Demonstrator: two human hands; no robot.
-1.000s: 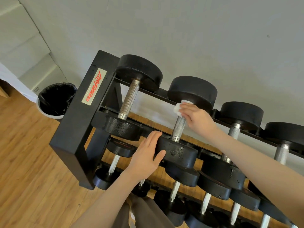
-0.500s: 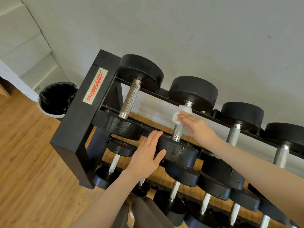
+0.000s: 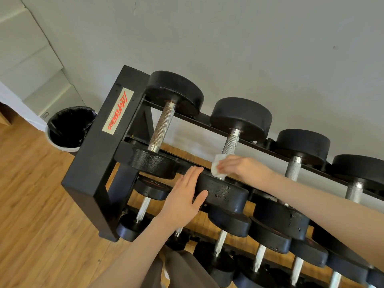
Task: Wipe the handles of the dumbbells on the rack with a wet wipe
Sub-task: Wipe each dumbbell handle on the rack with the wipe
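gripping wet wipe (image 3: 218, 165) around dumbbell handle (image 3: 230, 142)

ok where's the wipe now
Centre of the head view: the wipe is in the right hand, at the near end of the second dumbbell's handle.

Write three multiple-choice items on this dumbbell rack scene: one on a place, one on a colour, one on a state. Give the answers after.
1. Where on the handle is the wet wipe?
A. at its far end, by the wall
B. at its near end, by the front weight
C. in the bin

2. What colour is the lettering on the rack label?
A. red
B. blue
C. green

3. How does the left hand lie?
A. curled round a handle
B. hanging free
C. flat, fingers straight, on the front weight

Answers:
1 B: the right hand holds the wipe low on the second dumbbell's handle.
2 A: the script reads red on cream.
3 C: palm and straight fingers rest on the weight.
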